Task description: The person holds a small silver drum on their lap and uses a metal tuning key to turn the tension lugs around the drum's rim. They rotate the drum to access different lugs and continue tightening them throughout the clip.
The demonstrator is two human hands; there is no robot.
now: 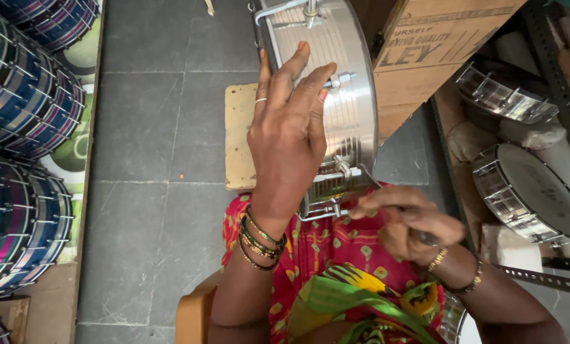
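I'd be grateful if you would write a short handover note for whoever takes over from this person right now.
Left hand: spread flat on the shell of the silver metal drum, steadying it on edge over the lap.
Right hand: blurred, closed on a small dark tool at the drum's lower tension bolt.
Wooden board lies on the floor beneath the drum.
Done: lugs and rods are fitted on the visible side.
Left: how tight they are cannot be told.

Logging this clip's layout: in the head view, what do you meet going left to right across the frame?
Stacked colourful drums → grey tiled floor → left hand on the silver metal drum → cardboard box → right hand low down → silver drums on the rack.
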